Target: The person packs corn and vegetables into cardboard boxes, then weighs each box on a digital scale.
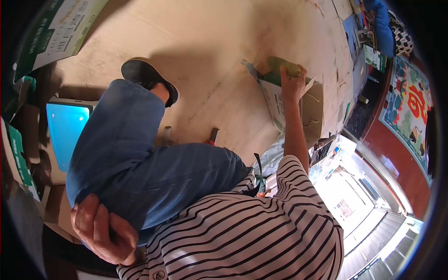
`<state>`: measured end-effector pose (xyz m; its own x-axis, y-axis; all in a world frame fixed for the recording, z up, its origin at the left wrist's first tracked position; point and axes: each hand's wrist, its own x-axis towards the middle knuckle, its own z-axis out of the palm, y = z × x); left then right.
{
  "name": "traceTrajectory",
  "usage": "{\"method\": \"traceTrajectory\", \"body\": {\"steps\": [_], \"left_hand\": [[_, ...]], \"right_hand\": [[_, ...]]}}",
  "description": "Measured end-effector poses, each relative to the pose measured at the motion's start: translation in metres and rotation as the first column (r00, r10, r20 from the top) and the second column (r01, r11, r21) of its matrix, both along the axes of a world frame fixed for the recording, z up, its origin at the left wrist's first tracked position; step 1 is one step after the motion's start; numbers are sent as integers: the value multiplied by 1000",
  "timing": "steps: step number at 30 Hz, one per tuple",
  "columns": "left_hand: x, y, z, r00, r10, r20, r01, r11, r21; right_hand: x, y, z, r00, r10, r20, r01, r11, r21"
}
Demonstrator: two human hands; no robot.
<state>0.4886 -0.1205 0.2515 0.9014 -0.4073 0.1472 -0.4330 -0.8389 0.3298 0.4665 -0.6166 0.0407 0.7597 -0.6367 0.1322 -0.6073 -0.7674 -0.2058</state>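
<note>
**Around the edges of the floor**

We see a floor [200,51] covered in flattened brown cardboard, scuffed and stained in places. At the far left corner lies a green-and-white printed carton [60,28], and more green cartons [18,158] stand along the left edge. Beside those sits a bright blue tray [65,130] with a pale rim. Near the middle, a small cylinder [167,134] and a red-and-black tool [213,136] (too small for us to identify) lie close together. To the right we find a patterned rug [408,107] and a blue bundle [383,28].
</note>
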Motion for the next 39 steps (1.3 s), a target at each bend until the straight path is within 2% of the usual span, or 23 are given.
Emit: {"method": "traceTrajectory", "body": {"steps": [4,13,16,19,22,25,28,31,34,37,39], "left_hand": [[0,-1,2,1000,13,-13,-13,1000,8],[0,-3,1,1000,9,-6,-9,1000,8],[-1,-4,1,1000,13,0,-13,1000,7],[0,-4,2,1000,11,-6,-11,1000,9],[0,-4,2,1000,10,-6,-10,1000,9],[0,-4,1,1000,7,-4,-7,1000,-1],[1,-3,0,1000,17,4,-17,1000,-19],[-1,-1,-1,1000,13,-3,-13,1000,-10],[1,-1,0,1000,-9,-15,8,1000,-9],[0,1,0,1000,-6,-11,6,1000,-14],[-1,1,-1,1000,2,-10,-3,1000,-21]], "right_hand": [[-17,-1,-14,996,-16,-89,20,999,41],[-46,-20,-44,992,28,-122,-40,995,-89],[-40,-15,-43,990,-17,-137,24,998,50],[-41,-10,-59,994,20,-105,-12,997,76],[-52,-10,-92,992,125,-23,-125,992,0],[-50,-3,-96,989,84,-119,-91,994,-53],[-28,-22,-66,953,-26,-301,58,994,96],[-9,-4,-23,967,-61,-246,86,992,92],[2,-10,-17,997,64,-51,-64,998,8],[3,-13,-30,996,46,-80,-50,998,-43],[-6,-14,-50,994,21,-107,-13,997,71]]}}
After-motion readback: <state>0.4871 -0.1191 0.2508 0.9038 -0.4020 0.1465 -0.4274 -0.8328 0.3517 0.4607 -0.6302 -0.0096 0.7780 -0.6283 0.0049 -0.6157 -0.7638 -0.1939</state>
